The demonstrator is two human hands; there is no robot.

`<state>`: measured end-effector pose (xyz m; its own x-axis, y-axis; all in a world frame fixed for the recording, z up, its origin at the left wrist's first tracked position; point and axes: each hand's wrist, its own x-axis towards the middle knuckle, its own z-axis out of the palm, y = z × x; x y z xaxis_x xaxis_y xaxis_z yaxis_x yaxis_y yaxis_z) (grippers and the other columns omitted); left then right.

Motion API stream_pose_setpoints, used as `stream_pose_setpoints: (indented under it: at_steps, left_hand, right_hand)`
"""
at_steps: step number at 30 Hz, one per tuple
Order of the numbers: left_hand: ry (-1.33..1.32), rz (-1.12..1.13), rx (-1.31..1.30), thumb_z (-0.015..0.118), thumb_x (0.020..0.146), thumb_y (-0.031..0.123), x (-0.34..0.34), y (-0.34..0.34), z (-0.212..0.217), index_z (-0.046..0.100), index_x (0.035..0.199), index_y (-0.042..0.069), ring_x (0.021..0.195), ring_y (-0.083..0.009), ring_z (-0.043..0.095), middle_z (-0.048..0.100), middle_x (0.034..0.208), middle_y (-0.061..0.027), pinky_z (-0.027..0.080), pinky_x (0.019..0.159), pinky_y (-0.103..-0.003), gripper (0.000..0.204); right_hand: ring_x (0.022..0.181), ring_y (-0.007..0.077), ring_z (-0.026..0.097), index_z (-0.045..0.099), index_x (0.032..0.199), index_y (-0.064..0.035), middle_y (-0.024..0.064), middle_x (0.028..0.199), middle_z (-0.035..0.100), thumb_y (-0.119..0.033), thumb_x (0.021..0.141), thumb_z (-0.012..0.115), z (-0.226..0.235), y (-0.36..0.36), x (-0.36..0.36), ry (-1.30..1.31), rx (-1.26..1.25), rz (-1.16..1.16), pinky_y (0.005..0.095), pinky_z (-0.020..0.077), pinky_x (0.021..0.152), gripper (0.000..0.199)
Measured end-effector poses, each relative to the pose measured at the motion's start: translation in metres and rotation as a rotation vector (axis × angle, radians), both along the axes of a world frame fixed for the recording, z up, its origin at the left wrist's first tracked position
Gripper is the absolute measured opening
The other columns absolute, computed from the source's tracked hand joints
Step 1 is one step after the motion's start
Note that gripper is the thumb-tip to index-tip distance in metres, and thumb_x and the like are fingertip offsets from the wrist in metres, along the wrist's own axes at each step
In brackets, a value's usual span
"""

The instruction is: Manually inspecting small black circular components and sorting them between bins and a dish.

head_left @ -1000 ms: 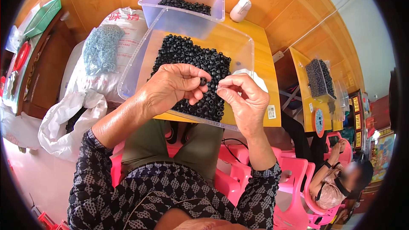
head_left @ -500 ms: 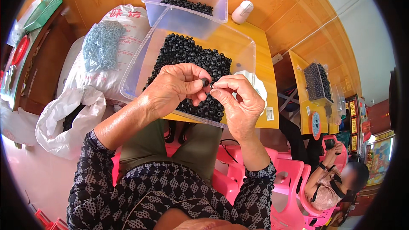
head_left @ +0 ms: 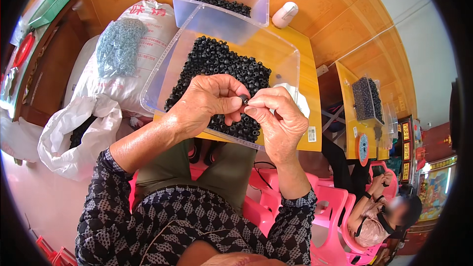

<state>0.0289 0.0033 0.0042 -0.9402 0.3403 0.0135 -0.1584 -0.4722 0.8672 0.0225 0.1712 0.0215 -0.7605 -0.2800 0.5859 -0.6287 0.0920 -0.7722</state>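
My left hand [head_left: 209, 101] pinches a small round black plastic or rubber piece [head_left: 244, 97] between thumb and forefinger. Against it, the thumb and forefinger of my right hand [head_left: 278, 118] are pressed together on a tiny part, mostly hidden by the fingertips. Both hands are over the near side of a clear plastic bin [head_left: 295, 69], where a heap of similar black pieces [head_left: 221, 59] lies below them. Many pieces show a hole in the middle.
Behind stands a second clear bin [head_left: 261, 0] with more black pieces, beside a pale bottle [head_left: 285, 15]. To the left are a white sack [head_left: 152, 39], a bag of bluish pieces [head_left: 119, 49] and an open white bag [head_left: 59, 143]. At right, a person [head_left: 372, 216] sits among pink chairs.
My right hand's fingertips have closed in on the black piece in my left hand; the gap between them is gone. The view has shifted slightly.
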Motion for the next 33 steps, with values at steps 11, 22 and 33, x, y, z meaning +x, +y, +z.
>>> stream_pose_setpoints:
  at_steps: [11,22,33]
  left_hand:
    - [0.017,0.026,-0.042,0.061,0.081,0.004,0.005,0.001,0.002,0.056,0.090,-0.001,0.062,-0.0126,0.058,0.059,0.076,-0.0067,0.045,0.053,-0.022,0.011]
    - [-0.105,-0.012,0.118,0.053,0.087,0.010,-0.005,-0.008,0.006,0.057,0.089,-0.003,0.064,-0.0130,0.055,0.059,0.077,-0.0080,0.046,0.058,-0.025,0.014]
    - [-0.122,0.093,0.321,0.050,0.090,0.016,-0.021,-0.027,0.001,0.052,0.096,0.001,0.063,-0.0094,0.047,0.053,0.081,-0.0038,0.036,0.056,-0.023,0.017]
  right_hand:
    - [0.068,0.0086,0.052,0.057,0.085,0.0017,0.0043,0.075,0.056,0.007,0.065,0.072,0.010,-0.001,0.003,-0.478,-0.114,-0.002,0.0199,0.0448,0.062,0.026]
    - [0.062,0.0086,0.050,0.058,0.082,-0.0010,0.0031,0.071,0.059,-0.009,0.068,0.072,0.026,-0.007,-0.034,-0.845,-0.003,0.183,0.0208,0.0374,0.059,0.021]
    - [0.060,0.0041,0.049,0.062,0.078,-0.0041,-0.0015,0.068,0.059,-0.004,0.072,0.061,-0.017,-0.018,-0.082,-0.622,0.278,0.170,0.0191,0.0365,0.053,0.007]
